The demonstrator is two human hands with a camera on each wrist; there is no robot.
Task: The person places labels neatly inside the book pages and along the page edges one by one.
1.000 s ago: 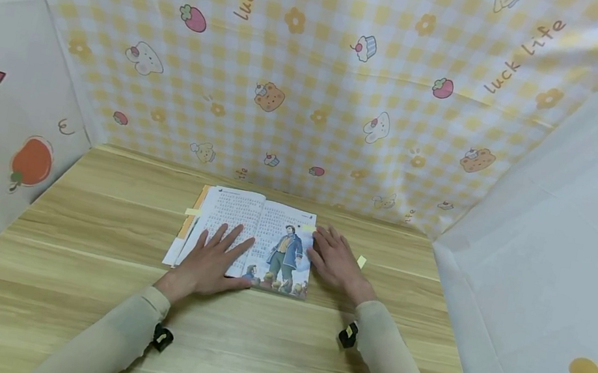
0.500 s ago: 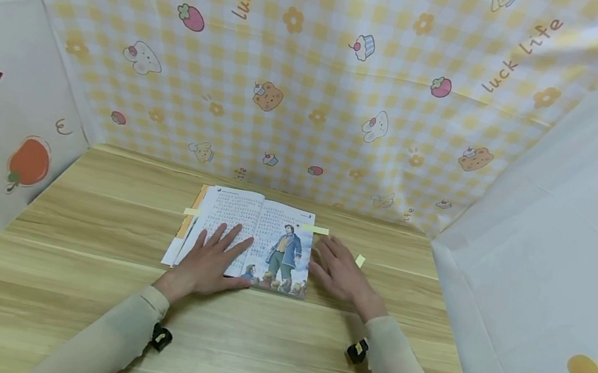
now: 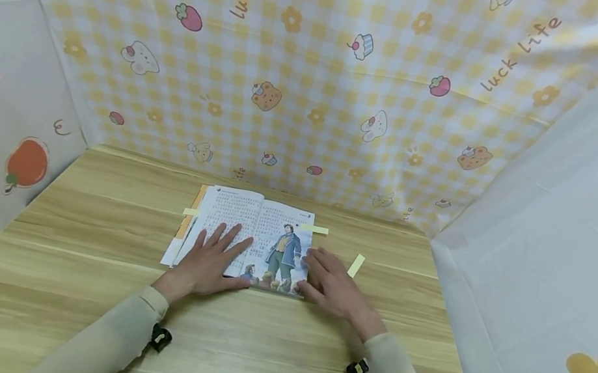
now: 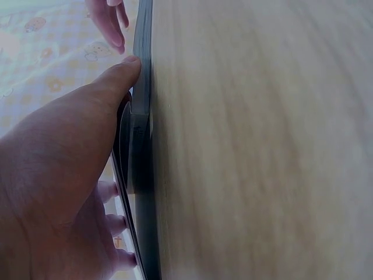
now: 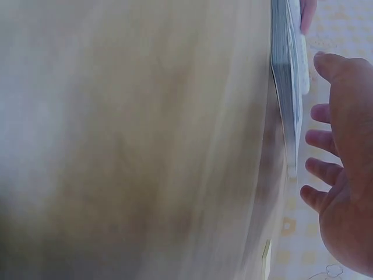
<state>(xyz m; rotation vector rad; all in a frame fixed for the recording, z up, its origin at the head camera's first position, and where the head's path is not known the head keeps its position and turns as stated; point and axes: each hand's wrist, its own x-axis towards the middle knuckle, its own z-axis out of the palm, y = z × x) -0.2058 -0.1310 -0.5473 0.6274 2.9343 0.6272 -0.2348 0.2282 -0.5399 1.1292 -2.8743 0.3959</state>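
I am finding the left grip (image 3: 204, 265) released, its fingers spreading across the pages of a book (image 3: 269, 224) that is lying opened, face up, on the surface (image 3: 248, 349) directly beneath. The right grip (image 3: 337, 287) is holding nothing; its fingers are hovering loosely over the book's right edge, and its wrist view is showing me a gap between thumb and pages.

Printed lines are running beyond the left grip's fingertips, too small for me to be reading. An illustrated figure (image 3: 283, 253) in a blue coat is appearing between both grips. Yellow strips are projecting left of the left grip (image 3: 191, 212) and ahead of the right (image 3: 317, 229); a loose yellow strip (image 3: 356, 266) is lying beside the right. Beyond both, a checked curtain (image 3: 320, 58) is reading "luck life".
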